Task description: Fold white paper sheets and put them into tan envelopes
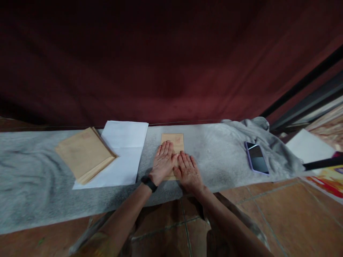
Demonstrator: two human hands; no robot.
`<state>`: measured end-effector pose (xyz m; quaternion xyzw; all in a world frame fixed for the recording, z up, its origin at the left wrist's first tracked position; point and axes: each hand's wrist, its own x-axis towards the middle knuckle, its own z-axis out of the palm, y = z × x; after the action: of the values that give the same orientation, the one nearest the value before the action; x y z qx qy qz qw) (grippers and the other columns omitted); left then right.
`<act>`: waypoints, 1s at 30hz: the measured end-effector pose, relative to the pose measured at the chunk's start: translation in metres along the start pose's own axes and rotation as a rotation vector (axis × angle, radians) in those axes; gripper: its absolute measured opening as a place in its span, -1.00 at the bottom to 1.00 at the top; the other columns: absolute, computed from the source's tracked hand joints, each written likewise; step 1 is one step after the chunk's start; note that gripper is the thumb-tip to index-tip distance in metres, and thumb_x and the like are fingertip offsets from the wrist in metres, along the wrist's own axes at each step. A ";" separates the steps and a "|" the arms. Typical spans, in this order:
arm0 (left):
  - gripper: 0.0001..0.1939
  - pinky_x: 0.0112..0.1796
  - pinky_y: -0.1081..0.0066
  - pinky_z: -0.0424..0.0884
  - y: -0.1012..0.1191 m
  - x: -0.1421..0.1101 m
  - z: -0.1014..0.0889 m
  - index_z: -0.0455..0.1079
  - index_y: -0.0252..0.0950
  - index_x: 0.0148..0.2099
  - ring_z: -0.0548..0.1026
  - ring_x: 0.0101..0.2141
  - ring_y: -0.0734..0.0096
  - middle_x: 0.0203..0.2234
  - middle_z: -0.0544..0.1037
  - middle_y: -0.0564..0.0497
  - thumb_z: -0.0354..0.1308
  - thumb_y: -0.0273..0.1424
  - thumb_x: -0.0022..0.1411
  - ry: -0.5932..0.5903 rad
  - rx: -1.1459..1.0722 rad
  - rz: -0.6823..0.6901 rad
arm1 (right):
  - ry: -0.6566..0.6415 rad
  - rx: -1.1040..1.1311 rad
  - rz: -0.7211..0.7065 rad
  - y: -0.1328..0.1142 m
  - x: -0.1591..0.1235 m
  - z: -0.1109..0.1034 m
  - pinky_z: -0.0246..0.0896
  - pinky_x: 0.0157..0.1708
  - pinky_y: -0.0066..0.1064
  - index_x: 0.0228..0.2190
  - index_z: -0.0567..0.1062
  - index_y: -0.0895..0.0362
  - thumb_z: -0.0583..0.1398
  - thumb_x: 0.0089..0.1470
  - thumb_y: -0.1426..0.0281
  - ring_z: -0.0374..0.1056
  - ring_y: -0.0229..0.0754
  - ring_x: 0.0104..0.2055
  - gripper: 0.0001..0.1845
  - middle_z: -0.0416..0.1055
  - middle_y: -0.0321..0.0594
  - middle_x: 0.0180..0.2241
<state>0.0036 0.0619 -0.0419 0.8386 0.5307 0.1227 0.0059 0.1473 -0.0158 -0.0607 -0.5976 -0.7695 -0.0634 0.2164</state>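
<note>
A brown paper envelope point(177, 138) lies flat on the grey cloth in front of me, with faint reddish print near its top right. My left hand point(164, 160) rests palm down on it, fingers stretched out and pointing away from me. Beside it, my right hand point(188, 172) also lies flat, over the envelope's lower right part and its edge. The thumbs meet or nearly meet in the middle. Both hands cover much of the envelope, and neither grips anything. A dark band sits on my left wrist.
To the left, a stack of brown envelopes point(85, 151) lies partly on white paper sheets point(128, 142). A phone point(256, 157) in a purple case lies to the right on the grey cloth point(214, 153), near its bunched end. Behind hangs a dark red curtain point(171, 71); tiled floor point(294, 210) shows below.
</note>
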 end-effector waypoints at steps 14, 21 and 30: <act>-0.36 0.36 0.04 -0.02 -0.028 -0.023 -0.008 0.03 -0.51 0.44 0.05 0.40 0.09 0.40 0.13 -0.28 -0.25 -0.24 0.48 0.022 0.014 -0.050 | -0.037 0.001 0.027 0.003 0.000 -0.004 -0.07 0.37 -0.02 0.34 0.19 0.27 0.02 0.38 0.23 0.10 0.06 0.39 -0.38 0.15 0.11 0.36; -0.41 0.38 0.05 0.00 0.009 -0.057 -0.016 -0.03 -0.43 0.47 -0.02 0.42 0.19 0.43 0.08 -0.20 -0.25 -0.29 0.51 0.052 -0.058 0.121 | -0.091 0.002 0.019 0.006 -0.002 -0.004 -0.10 0.38 0.01 0.38 0.12 0.26 -0.02 0.38 0.26 0.02 0.07 0.42 -0.36 0.08 0.08 0.40; -0.41 0.38 0.02 0.00 0.011 -0.077 -0.015 0.09 -0.38 0.44 0.01 0.42 0.15 0.41 0.14 -0.17 -0.16 -0.20 0.50 -0.035 -0.010 0.189 | -0.109 0.002 -0.012 0.012 -0.001 -0.005 -0.07 0.36 0.01 0.37 0.12 0.24 -0.05 0.41 0.26 0.05 0.06 0.41 -0.39 0.10 0.08 0.39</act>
<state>-0.0212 -0.0136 -0.0413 0.8869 0.4484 0.1109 0.0077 0.1600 -0.0154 -0.0589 -0.5951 -0.7839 -0.0312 0.1745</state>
